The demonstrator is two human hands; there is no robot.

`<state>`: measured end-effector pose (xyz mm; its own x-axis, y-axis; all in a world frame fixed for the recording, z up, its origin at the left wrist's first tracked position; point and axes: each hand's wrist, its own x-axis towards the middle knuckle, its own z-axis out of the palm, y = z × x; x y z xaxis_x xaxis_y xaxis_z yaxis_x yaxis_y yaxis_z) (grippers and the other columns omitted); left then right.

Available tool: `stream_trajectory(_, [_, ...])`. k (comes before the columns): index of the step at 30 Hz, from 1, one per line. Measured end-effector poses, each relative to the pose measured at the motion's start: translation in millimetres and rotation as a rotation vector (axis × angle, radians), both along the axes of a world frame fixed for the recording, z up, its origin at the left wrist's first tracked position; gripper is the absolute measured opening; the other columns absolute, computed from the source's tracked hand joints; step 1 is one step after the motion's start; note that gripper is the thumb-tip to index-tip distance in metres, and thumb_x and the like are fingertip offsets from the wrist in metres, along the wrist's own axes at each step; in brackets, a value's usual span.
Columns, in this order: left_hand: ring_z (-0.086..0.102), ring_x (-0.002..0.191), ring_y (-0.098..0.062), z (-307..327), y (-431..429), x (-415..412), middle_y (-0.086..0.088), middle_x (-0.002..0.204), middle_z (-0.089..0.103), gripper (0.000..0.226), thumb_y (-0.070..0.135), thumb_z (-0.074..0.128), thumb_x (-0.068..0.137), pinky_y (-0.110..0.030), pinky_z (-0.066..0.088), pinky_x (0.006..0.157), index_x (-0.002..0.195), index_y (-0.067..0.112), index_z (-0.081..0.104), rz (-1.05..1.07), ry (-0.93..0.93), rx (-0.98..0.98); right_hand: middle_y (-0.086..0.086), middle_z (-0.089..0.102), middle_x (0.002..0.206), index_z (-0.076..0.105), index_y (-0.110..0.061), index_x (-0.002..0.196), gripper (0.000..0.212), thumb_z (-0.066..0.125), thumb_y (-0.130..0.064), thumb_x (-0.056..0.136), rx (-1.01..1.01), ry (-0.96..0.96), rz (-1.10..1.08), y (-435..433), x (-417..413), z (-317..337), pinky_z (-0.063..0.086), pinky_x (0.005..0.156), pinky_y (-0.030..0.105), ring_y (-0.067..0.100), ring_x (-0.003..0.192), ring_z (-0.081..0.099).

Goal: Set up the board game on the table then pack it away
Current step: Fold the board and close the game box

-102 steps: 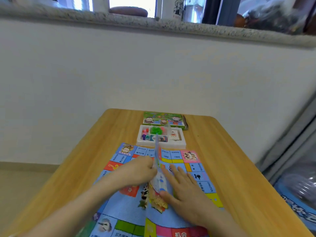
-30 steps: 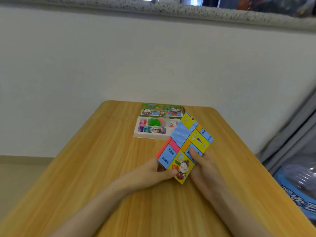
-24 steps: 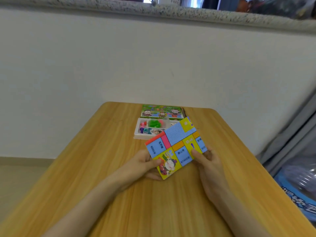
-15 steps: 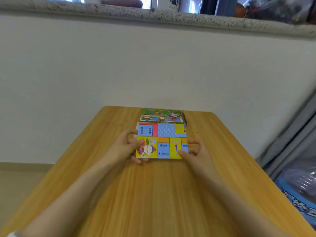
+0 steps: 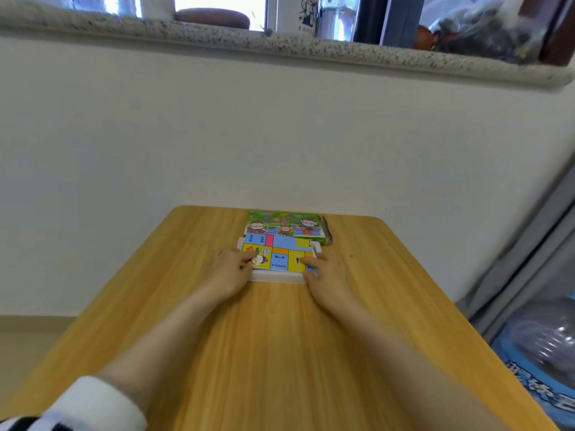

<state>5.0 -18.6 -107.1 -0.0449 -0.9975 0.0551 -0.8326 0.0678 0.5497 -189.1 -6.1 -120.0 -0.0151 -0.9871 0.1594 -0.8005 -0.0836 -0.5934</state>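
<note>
- Head view: a folded board (image 5: pixel 278 252), a patchwork of blue, yellow, pink and orange squares, lies flat on top of a white tray (image 5: pixel 277 278) and covers almost all of it.
- Only the tray's near rim and a strip at each end show; the board hides whatever is in it.
- The left hand (image 5: pixel 228 270) pinches the board's near left corner, thumb on top and the other fingers curled down at the tray's left end.
- The right hand (image 5: pixel 328 273) pinches the near right corner the same way, thumb on the board and fingers curled beside the tray's right end.
- Just behind the tray, by the wall, a green game box (image 5: pixel 284 226) with cartoon figures lies flat and closed.
- Tray and box sit at the far end of the wooden surface (image 5: pixel 280 353).
</note>
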Motion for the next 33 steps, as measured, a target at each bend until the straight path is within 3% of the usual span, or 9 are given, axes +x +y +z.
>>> stream_trajectory(4, [0.026, 0.142, -0.024, -2.9, 10.0, -4.9, -0.008, 0.158, 0.013, 0.045, 0.011, 0.041, 0.1, -0.026, 0.023, 0.11, 0.145, 0.014, 0.037, -0.08, 0.07, 0.043, -0.001, 0.02, 0.156, 0.039, -0.016, 0.143, 0.043, 0.041, -0.02, 0.1, 0.046, -0.013, 0.116, 9.1, -1.0, 3.0, 0.025, 0.106, 0.02, 0.014, 0.138, 0.029])
stream_trajectory(11, [0.039, 0.134, -0.022, 1.4, 36.7, 8.9, -0.005, 0.155, 0.028, 0.043, 0.018, 0.04, 0.1, -0.025, 0.033, 0.103, 0.143, 0.022, 0.042, -0.183, -0.121, 0.045, -0.003, 0.043, 0.144, 0.051, -0.013, 0.133, 0.036, 0.041, -0.018, 0.099, 0.037, -0.033, 0.207, 47.4, -14.0, 13.9, 0.028, 0.071, -0.009, 0.004, 0.111, 0.045])
stream_trajectory(14, [0.054, 0.101, -0.015, 8.7, 62.9, 14.5, -0.003, 0.127, 0.056, 0.034, 0.019, 0.045, 0.098, -0.023, 0.039, 0.079, 0.128, 0.021, 0.061, -0.22, -0.152, -0.023, -0.011, 0.044, 0.137, 0.054, -0.017, 0.132, 0.034, 0.042, -0.021, 0.1, 0.017, 0.044, 0.198, 76.4, -23.0, 19.0, 0.025, 0.069, -0.01, 0.004, 0.114, 0.046])
stream_trajectory(19, [0.062, 0.088, -0.017, 21.8, 87.6, 10.9, 0.0, 0.102, 0.065, 0.028, 0.037, 0.055, 0.093, -0.038, 0.05, 0.077, 0.085, 0.017, 0.073, -0.217, -0.22, -0.073, -0.014, 0.056, 0.118, 0.073, -0.025, 0.1, 0.031, 0.044, -0.036, 0.096, -0.025, 0.209, 0.158, 104.9, -37.8, 23.4, 0.045, 0.08, 0.019, 0.004, 0.101, 0.053])
stream_trajectory(24, [0.049, 0.088, -0.016, 23.6, 86.6, -12.9, 0.001, 0.108, 0.043, 0.03, 0.042, 0.054, 0.092, -0.027, 0.033, 0.064, 0.074, 0.019, 0.047, -0.215, -0.433, -0.158, -0.012, 0.052, 0.123, 0.072, -0.029, 0.092, 0.023, 0.054, -0.044, 0.09, 0.046, 0.329, 0.124, 99.4, -31.3, 29.4, 0.044, 0.083, 0.027, 0.005, 0.108, 0.052])
stream_trajectory(27, [0.04, 0.122, -0.019, 9.6, 78.8, -20.5, -0.001, 0.142, 0.033, 0.017, 0.028, 0.045, 0.095, -0.028, 0.035, 0.094, 0.109, 0.019, 0.048, -0.38, -0.359, -0.176, -0.008, 0.061, 0.106, 0.069, -0.026, 0.084, 0.023, 0.058, -0.046, 0.087, 0.169, 0.391, 0.157, 85.9, -27.3, 45.4, 0.047, 0.075, 0.029, 0.009, 0.093, 0.057])
stream_trajectory(29, [0.014, 0.144, -0.018, -0.9, 76.6, -22.1, 0.004, 0.16, 0.006, 0.047, 0.027, 0.033, 0.1, -0.031, 0.011, 0.116, 0.147, 0.025, 0.025, -0.464, -0.398, -0.119, -0.006, 0.061, 0.085, 0.07, -0.019, 0.084, 0.027, 0.058, -0.042, 0.089, 0.235, 0.328, 0.17, 70.3, -26.8, 55.3, 0.041, 0.061, 0.022, 0.006, 0.073, 0.054])
stream_trajectory(31, [-0.004, 0.147, -0.01, -7.6, 77.0, -23.8, 0.007, 0.161, -0.007, 0.052, 0.034, 0.019, 0.102, -0.024, -0.008, 0.114, 0.152, 0.033, 0.004, -0.486, -0.458, -0.143, -0.006, 0.061, 0.084, 0.067, -0.014, 0.089, 0.02, 0.057, -0.032, 0.092, 0.194, 0.137, 0.128, 45.9, -27.3, 58.0, 0.036, 0.057, 0.015, 0.004, 0.074, 0.053])
stream_trajectory(33, [-0.01, 0.146, -0.007, -10.7, 78.0, -24.5, 0.009, 0.16, -0.01, 0.054, 0.043, 0.008, 0.098, -0.021, -0.013, 0.11, 0.151, 0.036, 0.0, -0.483, -0.459, -0.152, -0.004, 0.061, 0.104, 0.062, -0.016, 0.105, 0.015, 0.054, -0.022, 0.093, 0.133, -0.044, 0.058, 22.2, -26.2, 54.5, 0.038, 0.062, 0.01, 0.005, 0.084, 0.054])
